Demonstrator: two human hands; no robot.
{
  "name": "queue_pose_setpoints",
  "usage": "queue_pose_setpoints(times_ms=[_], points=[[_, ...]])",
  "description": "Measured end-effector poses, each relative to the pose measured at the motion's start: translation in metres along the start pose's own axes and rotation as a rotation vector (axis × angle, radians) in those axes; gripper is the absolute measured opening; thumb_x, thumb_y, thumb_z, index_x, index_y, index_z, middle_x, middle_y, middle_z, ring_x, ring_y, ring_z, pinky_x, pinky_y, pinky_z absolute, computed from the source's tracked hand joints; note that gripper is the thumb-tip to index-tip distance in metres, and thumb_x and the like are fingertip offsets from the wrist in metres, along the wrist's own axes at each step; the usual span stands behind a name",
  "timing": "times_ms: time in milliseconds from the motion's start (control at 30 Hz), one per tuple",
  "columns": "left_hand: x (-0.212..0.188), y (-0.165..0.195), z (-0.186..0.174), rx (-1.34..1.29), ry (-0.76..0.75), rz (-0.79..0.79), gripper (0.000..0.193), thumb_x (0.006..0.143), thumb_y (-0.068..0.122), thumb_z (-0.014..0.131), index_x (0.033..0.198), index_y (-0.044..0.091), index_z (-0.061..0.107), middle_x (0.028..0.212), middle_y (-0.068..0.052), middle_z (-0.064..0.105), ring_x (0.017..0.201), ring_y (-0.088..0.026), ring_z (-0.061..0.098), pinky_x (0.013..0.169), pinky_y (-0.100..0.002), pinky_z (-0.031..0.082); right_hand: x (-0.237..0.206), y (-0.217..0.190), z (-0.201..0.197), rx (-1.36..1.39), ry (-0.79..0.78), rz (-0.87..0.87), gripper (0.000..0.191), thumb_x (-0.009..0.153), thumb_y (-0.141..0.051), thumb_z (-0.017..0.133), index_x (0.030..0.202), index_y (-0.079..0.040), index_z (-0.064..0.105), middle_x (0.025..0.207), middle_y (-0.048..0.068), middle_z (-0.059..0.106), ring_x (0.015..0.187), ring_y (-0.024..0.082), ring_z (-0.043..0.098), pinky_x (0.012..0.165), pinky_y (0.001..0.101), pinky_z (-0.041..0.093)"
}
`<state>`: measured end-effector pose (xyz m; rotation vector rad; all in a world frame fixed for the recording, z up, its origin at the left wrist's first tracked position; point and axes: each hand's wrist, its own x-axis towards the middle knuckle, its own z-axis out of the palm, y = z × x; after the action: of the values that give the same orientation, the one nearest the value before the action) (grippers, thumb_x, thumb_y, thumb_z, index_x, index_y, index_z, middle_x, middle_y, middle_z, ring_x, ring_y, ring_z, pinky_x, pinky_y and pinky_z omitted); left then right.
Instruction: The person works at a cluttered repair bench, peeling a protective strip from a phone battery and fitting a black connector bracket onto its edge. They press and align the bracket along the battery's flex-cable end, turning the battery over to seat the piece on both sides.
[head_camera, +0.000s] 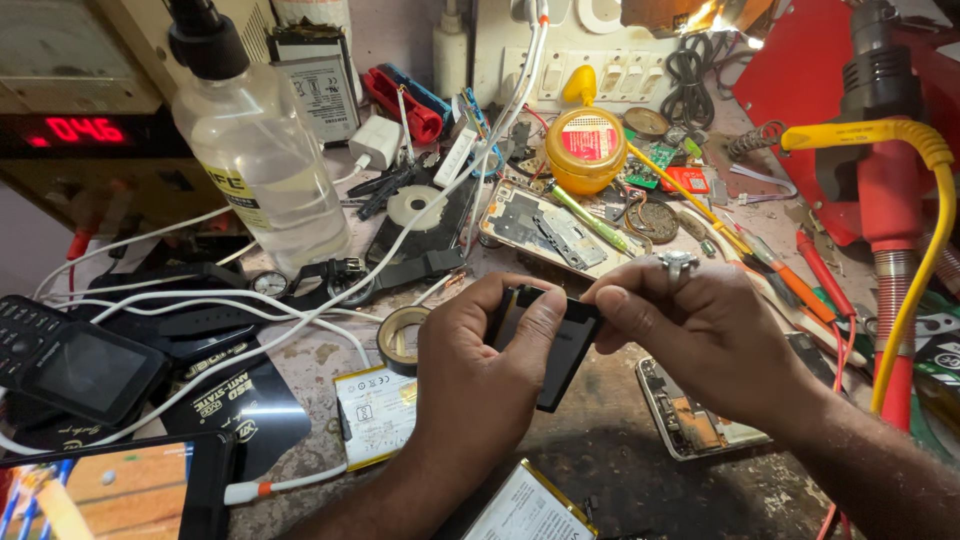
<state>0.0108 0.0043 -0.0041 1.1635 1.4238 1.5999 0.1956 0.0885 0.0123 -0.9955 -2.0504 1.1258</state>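
Here, a cluttered table (620, 450) fills the frame. At upper left a clear plastic bottle (255, 140) with a yellow-lettered label stands, its top cut off. At centre, the left hand (480, 385) and right hand (700, 325) both pinch a thin black battery (562, 362), its upper end hidden by fingers. At upper centre sits a small round yellow tin (587, 148) with a red label.
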Motion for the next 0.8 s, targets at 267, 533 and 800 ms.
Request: queue_pose_setpoints(times_ms=[267,533,800], points=[[-0.003,0.004,0.003,-0.019,-0.013,-0.053,0.018,0.089,0.023,0.072,0.086,0.006,0.077,0.063,-0.001,0.069,0.055,-0.004,0.058,0.049,-0.026,0.048,-0.006,0.004,0.009,-0.035,0.041,-0.024,0.018,0.093,-0.013,0.071,0.095,0.004,0.078,0.078,0.004,0.075,0.07,0.007,0.072,0.062,0.0229,0.06],[0.003,0.004,-0.002,-0.001,-0.071,-0.003,0.016,0.089,0.021,0.072,0.089,0.006,0.077,0.069,0.0,0.073,0.06,-0.004,0.063,0.054,-0.025,0.052,0.001,0.002,0.004,0.079,0.007,0.001,0.021,0.091,-0.015,0.07,0.101,0.002,0.077,0.083,0.004,0.079,0.072,0.008,0.074,0.065,0.0235,0.063],[-0.001,0.006,0.001,0.053,-0.076,-0.037,0.019,0.093,0.023,0.071,0.086,0.006,0.073,0.064,-0.004,0.069,0.056,-0.006,0.059,0.05,-0.029,0.048,-0.001,0.009,0.0,0.087,-0.025,-0.005,0.019,0.091,-0.012,0.073,0.098,0.004,0.079,0.079,0.006,0.078,0.071,0.009,0.071,0.065,0.0247,0.06]])
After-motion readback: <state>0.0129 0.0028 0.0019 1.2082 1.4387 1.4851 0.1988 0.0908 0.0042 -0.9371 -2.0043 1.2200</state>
